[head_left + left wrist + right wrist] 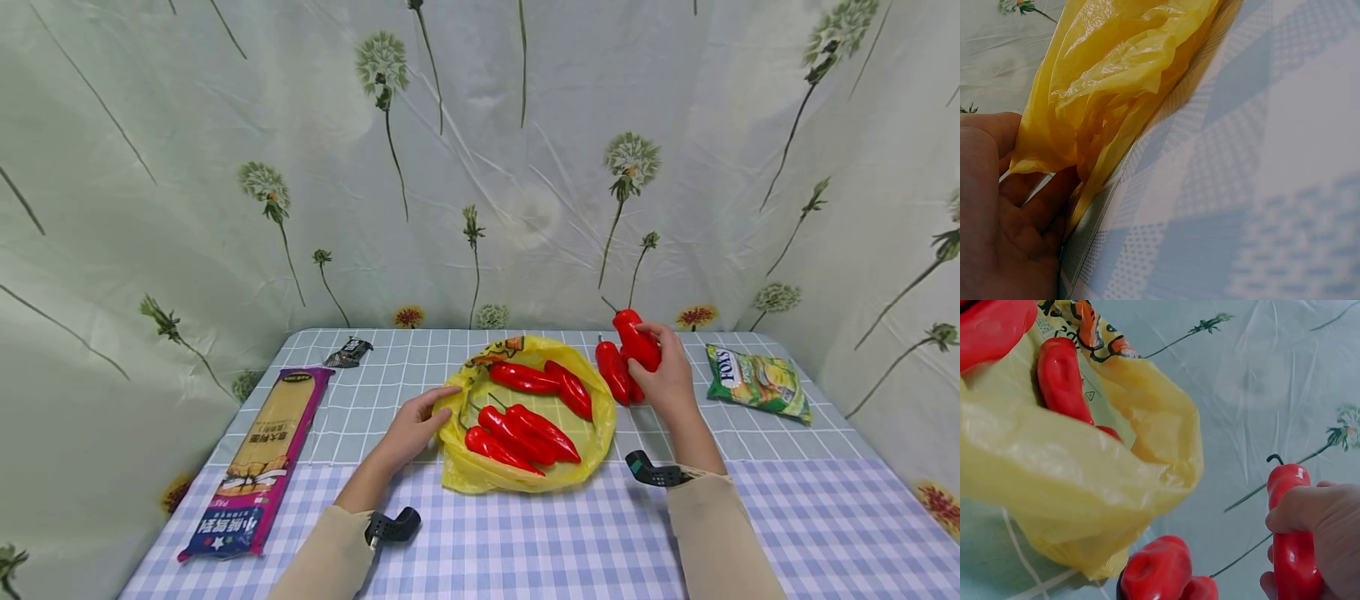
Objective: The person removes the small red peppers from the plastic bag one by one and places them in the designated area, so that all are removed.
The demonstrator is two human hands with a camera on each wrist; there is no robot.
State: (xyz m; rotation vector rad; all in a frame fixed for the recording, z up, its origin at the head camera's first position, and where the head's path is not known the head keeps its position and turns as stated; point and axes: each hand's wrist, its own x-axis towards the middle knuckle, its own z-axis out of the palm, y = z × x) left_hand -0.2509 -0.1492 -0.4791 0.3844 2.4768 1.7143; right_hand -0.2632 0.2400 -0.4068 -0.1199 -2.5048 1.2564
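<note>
Red pepper (637, 339) in curled right fingers (663, 340) (left fingers (437, 398) pinching yellow bag (480, 471))

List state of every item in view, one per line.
yellow bag: open, lying flat, peppers inside
left hand: holds bag edge
right hand: grips red pepper, lifted
loose peppers: on table, outside bag
pasta packet: flat, sealed
candy bag: flat

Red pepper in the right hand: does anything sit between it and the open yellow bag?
Nothing visible blocks it. The right hand grips a red pepper just right of the yellow bag, whose mouth lies open with the left hand holding its left edge. Two more peppers lie on the table below the held one.
</note>
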